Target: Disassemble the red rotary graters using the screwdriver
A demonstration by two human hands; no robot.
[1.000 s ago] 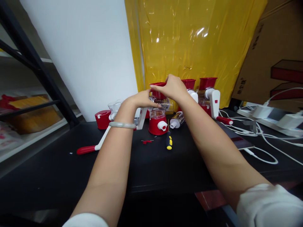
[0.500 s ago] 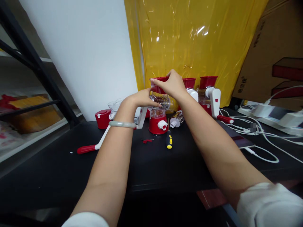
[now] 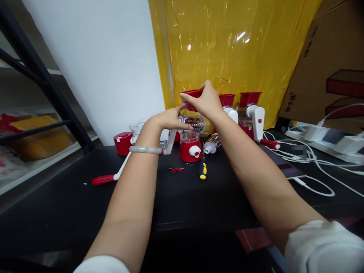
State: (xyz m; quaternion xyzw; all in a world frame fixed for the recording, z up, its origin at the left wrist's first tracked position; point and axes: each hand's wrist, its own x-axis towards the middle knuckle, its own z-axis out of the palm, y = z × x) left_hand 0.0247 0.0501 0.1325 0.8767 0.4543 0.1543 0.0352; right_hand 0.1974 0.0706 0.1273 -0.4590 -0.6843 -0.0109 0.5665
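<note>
A rotary drum grater (image 3: 191, 146) with a red base and a clear body stands upright in the middle of the black table. Its metal drum (image 3: 196, 122) shows through the clear housing. My left hand (image 3: 170, 119) grips the clear body from the left, thumb in front and fingers partly hidden behind. On top, my right hand (image 3: 207, 100) pinches the rim of the red hopper (image 3: 191, 93), which tilts slightly up to the right. In front of the base lie a yellow-and-black screwdriver (image 3: 203, 168) and a small red part (image 3: 177, 170).
To the right stand two more red graters, one with a white crank (image 3: 258, 123). A loose metal drum (image 3: 214, 143) lies beside the middle one. On the left are a red base (image 3: 123, 143) and a red-handled crank (image 3: 104, 179). White cables (image 3: 298, 149) run at right.
My right hand has risen slightly, and the red hopper's right side has tipped up a little. My left hand stays on the clear body.
</note>
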